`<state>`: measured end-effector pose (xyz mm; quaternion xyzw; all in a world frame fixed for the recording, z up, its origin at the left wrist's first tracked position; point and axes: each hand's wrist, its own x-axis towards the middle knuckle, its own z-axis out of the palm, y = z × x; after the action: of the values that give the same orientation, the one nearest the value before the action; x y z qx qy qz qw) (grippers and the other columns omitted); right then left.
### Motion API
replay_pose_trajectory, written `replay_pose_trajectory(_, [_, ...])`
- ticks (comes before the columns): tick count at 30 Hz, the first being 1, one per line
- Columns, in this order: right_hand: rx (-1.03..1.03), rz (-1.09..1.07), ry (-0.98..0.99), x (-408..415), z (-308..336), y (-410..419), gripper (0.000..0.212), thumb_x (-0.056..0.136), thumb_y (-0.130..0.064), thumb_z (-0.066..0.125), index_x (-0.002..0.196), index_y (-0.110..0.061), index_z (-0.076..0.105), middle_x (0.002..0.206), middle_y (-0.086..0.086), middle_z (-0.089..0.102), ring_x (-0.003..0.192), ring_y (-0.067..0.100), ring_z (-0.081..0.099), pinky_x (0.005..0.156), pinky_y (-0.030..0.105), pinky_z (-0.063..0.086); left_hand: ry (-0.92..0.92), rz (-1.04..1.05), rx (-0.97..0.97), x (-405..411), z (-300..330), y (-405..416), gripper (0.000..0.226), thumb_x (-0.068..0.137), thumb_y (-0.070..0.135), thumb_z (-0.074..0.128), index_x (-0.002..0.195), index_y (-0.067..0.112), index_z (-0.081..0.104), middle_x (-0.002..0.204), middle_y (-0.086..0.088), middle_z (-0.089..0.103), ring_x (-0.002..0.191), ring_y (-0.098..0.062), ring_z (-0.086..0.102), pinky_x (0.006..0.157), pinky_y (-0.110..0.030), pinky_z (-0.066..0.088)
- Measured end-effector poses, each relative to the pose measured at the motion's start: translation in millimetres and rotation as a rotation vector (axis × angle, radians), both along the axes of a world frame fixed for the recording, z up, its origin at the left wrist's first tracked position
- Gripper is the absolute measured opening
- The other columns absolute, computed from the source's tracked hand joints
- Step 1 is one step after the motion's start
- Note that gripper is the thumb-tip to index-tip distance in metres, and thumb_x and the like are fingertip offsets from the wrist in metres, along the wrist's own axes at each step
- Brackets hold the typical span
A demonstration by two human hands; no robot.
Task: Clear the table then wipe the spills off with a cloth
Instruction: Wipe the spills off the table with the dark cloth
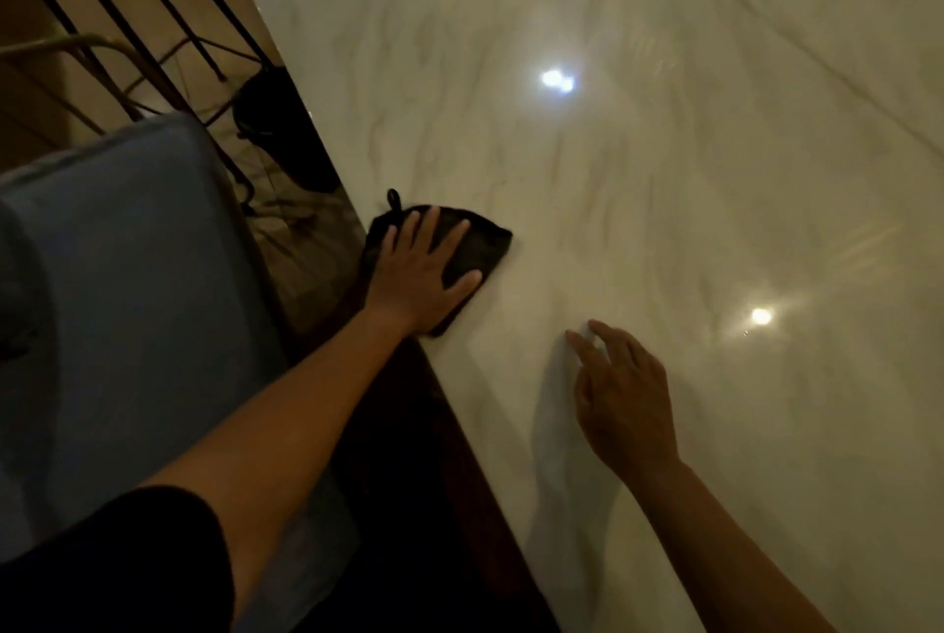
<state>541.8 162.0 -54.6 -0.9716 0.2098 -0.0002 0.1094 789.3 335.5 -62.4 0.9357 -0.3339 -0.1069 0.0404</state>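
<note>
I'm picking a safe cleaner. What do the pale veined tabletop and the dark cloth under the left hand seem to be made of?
Pale veined tabletop: looks like polished marble or marble-look stone, with grey veins and mirror-sharp lamp reflections; real or imitation can't be told. Dark cloth: soft matte fabric with a hanging loop, perhaps microfibre; the weave is too dim to see.

Dim, soft focus; lamp glare on glossy table (664,172); edges perhaps warped.

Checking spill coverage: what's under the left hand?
A dark cloth, pressed flat by the left hand on the marble table near its edge. The cloth shows around the fingers, its loop toward the edge. Any spill under the cloth is covered.
</note>
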Motion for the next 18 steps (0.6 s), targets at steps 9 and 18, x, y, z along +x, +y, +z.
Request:
replay_pose_trajectory(9, [0.061, -0.122, -0.029, 194, 2, -2, 0.056, 0.091, -0.033, 0.025, 0.139, -0.029, 0.053, 0.148, 0.003, 0.047, 0.137, 0.028, 0.042, 0.108, 0.047, 0.038, -0.065, -0.574, -0.074, 67, -6, 22, 0.079, 0.094, 0.074, 0.030, 0.162, 0.037, 0.013, 0.171, -0.009, 0.003, 0.157, -0.032, 0.000, 0.126, -0.054, 0.003])
replay_pose_trajectory(18, [0.025, -0.231, 0.022, 263, 5, 13, 0.051, 0.093, -0.036, 0.037, 0.142, -0.027, 0.047, 0.148, 0.004, 0.044, 0.136, 0.027, 0.041, 0.108, 0.049, 0.038, 0.001, -0.095, 0.006, 253, 2, -25, 0.085, 0.089, 0.077, 0.011, 0.162, 0.035, 0.006, 0.170, -0.009, -0.002, 0.156, -0.033, -0.002, 0.125, -0.053, -0.003])
